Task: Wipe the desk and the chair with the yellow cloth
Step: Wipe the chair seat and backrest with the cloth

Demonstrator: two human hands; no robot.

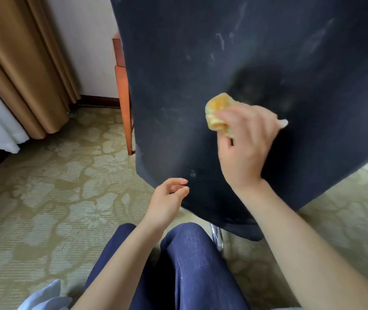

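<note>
Yellow cloth (217,113) bunched in right hand (245,142), grip curled round it, pressed on navy chair back (189,63). Left hand (167,202) loose, holding nothing, near lower edge. Risk: chair unbraced, could shift under push; small wad may smear whitish marks (221,41), not lift.

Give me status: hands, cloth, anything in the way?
Right hand grips yellow cloth, pressed to dark chair back. Left hand open, empty, by chair's lower edge. Pale smears on the fabric above the cloth; nothing seen blocking.
</note>
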